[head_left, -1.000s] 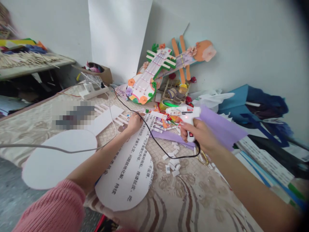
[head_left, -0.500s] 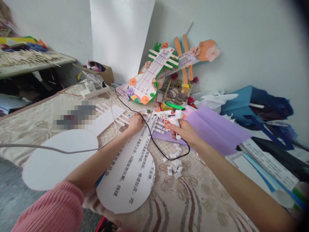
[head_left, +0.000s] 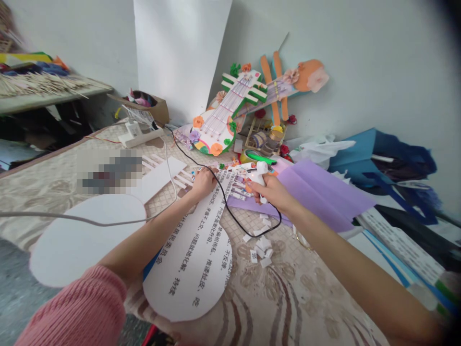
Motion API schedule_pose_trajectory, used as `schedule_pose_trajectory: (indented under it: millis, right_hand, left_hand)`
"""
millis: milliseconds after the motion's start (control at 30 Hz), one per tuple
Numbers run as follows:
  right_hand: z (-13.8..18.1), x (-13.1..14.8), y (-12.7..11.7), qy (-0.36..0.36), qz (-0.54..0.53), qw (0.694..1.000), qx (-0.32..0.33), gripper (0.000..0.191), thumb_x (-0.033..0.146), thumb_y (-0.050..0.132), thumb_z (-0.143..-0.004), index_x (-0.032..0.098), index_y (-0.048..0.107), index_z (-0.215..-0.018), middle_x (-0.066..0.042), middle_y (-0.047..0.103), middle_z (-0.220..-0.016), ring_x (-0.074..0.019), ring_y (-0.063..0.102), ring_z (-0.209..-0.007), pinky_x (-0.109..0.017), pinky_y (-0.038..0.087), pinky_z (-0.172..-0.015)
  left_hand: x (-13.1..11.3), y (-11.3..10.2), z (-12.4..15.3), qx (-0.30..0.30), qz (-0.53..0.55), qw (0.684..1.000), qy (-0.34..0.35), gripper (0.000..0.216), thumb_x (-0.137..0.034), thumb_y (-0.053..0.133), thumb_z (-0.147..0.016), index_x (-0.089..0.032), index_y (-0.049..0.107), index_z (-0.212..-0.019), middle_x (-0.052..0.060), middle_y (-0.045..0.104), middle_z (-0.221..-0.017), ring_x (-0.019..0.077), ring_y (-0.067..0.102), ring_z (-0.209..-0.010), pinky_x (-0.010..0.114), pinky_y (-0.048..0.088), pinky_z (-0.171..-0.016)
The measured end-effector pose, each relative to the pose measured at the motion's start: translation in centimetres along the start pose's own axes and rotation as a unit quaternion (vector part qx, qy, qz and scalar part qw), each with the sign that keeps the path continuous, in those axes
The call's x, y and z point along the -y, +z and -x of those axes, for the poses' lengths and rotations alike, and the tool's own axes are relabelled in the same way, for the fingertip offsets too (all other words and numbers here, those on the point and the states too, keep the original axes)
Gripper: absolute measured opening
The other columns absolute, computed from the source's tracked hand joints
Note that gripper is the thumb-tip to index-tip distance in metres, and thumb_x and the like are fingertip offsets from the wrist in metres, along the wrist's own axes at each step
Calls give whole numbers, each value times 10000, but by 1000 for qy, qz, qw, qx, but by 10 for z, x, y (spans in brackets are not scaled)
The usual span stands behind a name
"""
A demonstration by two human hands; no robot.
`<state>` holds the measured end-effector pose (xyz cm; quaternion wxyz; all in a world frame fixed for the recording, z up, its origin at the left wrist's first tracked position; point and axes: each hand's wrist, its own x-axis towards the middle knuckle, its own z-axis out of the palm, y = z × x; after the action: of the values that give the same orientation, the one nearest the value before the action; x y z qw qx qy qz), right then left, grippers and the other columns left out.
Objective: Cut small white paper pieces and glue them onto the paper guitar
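Observation:
My right hand grips a white glue gun, its tip pointing left over the narrow end of a lute-shaped cutout. That cutout is white board with printed characters, its rounded end towards me at the table edge. My left hand is closed at the left edge of the cutout's neck, fingertips partly hidden. White strips stick out from the right side of the neck. From the glue gun a black cord loops across the cutout. Small white offcuts lie on the tablecloth.
A second plain white cutout lies to the left, with a grey cable across it. Purple paper is at the right. Behind stand a decorated lute, a wooden organizer and a power strip. Bags are far right.
The glue gun in my right hand has moved slightly left and up, towards the cutout's neck. My left hand stays almost where it was.

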<state>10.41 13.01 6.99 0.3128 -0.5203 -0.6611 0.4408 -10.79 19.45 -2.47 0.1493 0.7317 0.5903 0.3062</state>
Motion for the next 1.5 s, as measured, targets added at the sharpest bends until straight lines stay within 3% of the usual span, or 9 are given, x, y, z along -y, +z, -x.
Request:
schedule_pose_trajectory:
  millis: [200, 367, 567, 733, 900, 1033, 1233, 1500]
  right_hand:
    - [-8, 0, 0, -20, 21, 1000, 0, 345, 477, 650, -788, 207, 475, -661, 45, 532, -449, -103, 505, -391, -234, 443, -434]
    - [-6, -2, -1, -32, -10, 999, -7, 394, 518, 637, -787, 199, 494, -605, 33, 532, -481, -102, 513, -416, -237, 448, -433]
    - [-2, -2, 3, 4, -64, 998, -29, 412, 544, 690, -732, 198, 491, -632, 37, 532, -505, -98, 512, -410, -221, 426, -386]
    - [9, 0, 10, 16, -100, 994, -48, 389, 529, 701, -732, 192, 513, -683, 47, 530, -515, -98, 508, -420, -218, 418, -394]
    - [21, -6, 17, -17, -94, 995, -39, 385, 509, 654, -799, 185, 524, -635, 25, 553, -526, -102, 514, -460, -225, 434, -452]
    - [23, -9, 23, -21, -61, 996, -59, 409, 548, 609, -825, 192, 531, -641, 22, 555, -483, -110, 502, -449, -228, 412, -463]
    - [21, -12, 30, -33, -41, 996, -66, 489, 615, 491, -874, 194, 553, -632, 10, 552, -449, -123, 506, -440, -239, 430, -485]
    - [19, -12, 34, -49, -33, 995, -78, 553, 605, 471, -892, 193, 537, -530, -10, 551, -442, -124, 504, -459, -248, 428, -520]
  left_hand:
    - [15, 2, -5, -12, 122, 992, -14, 337, -117, 620, -713, -152, 710, -1036, 102, 696, -901, 286, 631, -947, 401, 447, -911]
    - [19, 0, -6, -23, 283, 958, -41, 364, -174, 667, -679, -136, 695, -1040, 46, 673, -794, 195, 623, -756, 310, 477, -766]
    - [9, -4, -3, 5, 481, 873, -82, 344, -231, 713, -665, -130, 691, -993, 4, 645, -729, 120, 578, -637, 233, 443, -618]
    - [3, -4, -4, 55, 623, 773, -110, 336, -186, 706, -654, -133, 686, -986, 12, 673, -747, 98, 598, -641, 219, 487, -656]
    - [-1, -7, -5, 91, 705, 691, -132, 222, -118, 698, -676, -127, 694, -899, 32, 701, -797, 76, 615, -660, 174, 495, -645]
    - [-3, -10, -3, 115, 742, 645, -147, 194, -87, 667, -735, -132, 701, -921, 32, 704, -797, 66, 617, -658, 161, 500, -637]
    - [-5, -11, -1, 131, 766, 608, -162, 188, -86, 661, -776, -155, 703, -946, -1, 658, -724, 59, 585, -617, 167, 495, -619]
    - [-4, -10, 0, 132, 771, 599, -172, 180, -76, 690, -752, -147, 705, -916, 1, 649, -728, 65, 589, -635, 179, 502, -637]
